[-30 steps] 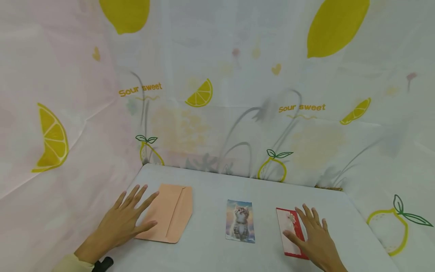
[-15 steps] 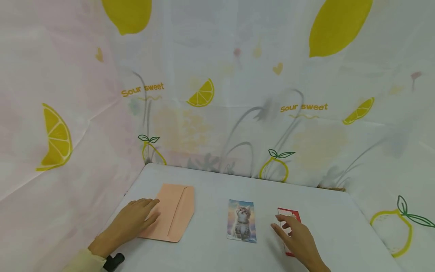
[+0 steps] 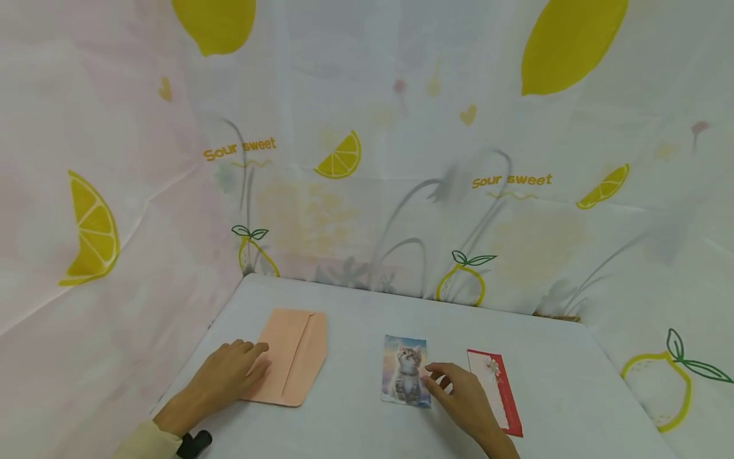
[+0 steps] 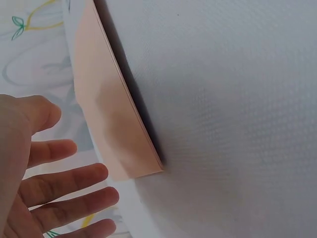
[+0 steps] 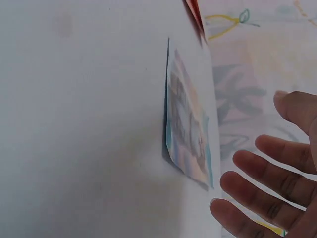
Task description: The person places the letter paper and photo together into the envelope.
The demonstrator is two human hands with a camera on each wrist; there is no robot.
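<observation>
A peach envelope (image 3: 298, 357) lies on the left of the white table, its pointed flap side facing right. My left hand (image 3: 229, 376) hovers at its left edge with relaxed fingers; the left wrist view shows the hand's shadow on the envelope (image 4: 109, 104) and nothing held. In the middle is a kitten picture card (image 3: 406, 366), slightly bowed off the table in the right wrist view. The fingertips of my right hand (image 3: 461, 395) are right at the card's right edge, loosely bent, with thumb and fingers spread apart in the right wrist view.
A red-and-white card with a flower (image 3: 497, 392) lies to the right, partly behind my right hand. A lemon-patterned cloth (image 3: 367, 159) encloses the table (image 3: 355, 433) at the back and sides. A black strap piece (image 3: 195, 444) sits at the left wrist.
My right hand has moved left from over the red-and-white card to the kitten card's edge, its fingers bending. My left hand has lowered beside the envelope, its fingers less spread.
</observation>
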